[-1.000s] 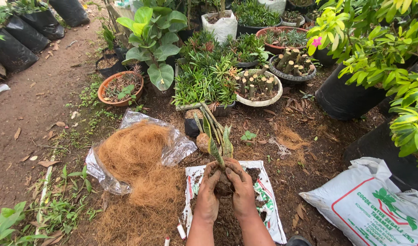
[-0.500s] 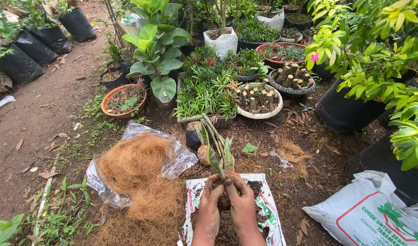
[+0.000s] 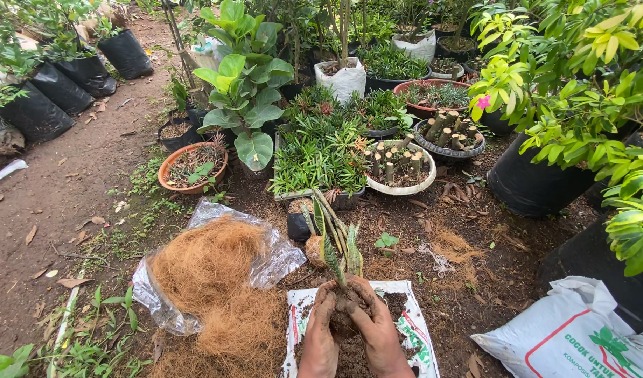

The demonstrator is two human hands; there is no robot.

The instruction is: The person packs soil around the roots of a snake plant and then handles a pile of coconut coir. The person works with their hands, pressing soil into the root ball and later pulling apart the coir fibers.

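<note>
Standing upright over the soil-strewn white sack (image 3: 412,329), the small plant (image 3: 333,253) rises straight up and away from both hands, its root clump of dark soil (image 3: 346,320) cupped evenly between the closed left hand (image 3: 320,337) and right hand (image 3: 379,334), its stiff mottled green leaves pointed.

An outdoor plant nursery: potted plants (image 3: 320,150), black grow bags (image 3: 62,87), bare soil.

Root ball (image 3: 346,318) hidden (2 hands (image 3: 349,336) cupping).
</note>
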